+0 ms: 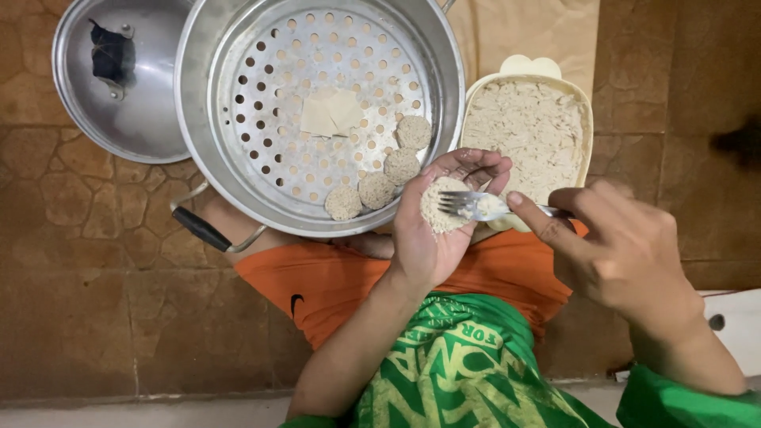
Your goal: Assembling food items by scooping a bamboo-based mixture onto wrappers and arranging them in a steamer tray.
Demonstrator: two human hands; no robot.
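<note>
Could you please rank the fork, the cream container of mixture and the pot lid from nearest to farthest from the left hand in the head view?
1. Fork: its tines rest on the mixture in the left hand.
2. Cream container: just beyond the fingers, to the right of the steamer.
3. Pot lid: far upper left, past the steamer.

Steamer pot [198,119] & its lid [119,119] cut off by top edge; tub of mix [583,119] partly behind right hand [626,254]. Fork [476,206] handle hidden under fingers [539,218]. Dark blur at right edge [741,143], can't tell what.
</note>
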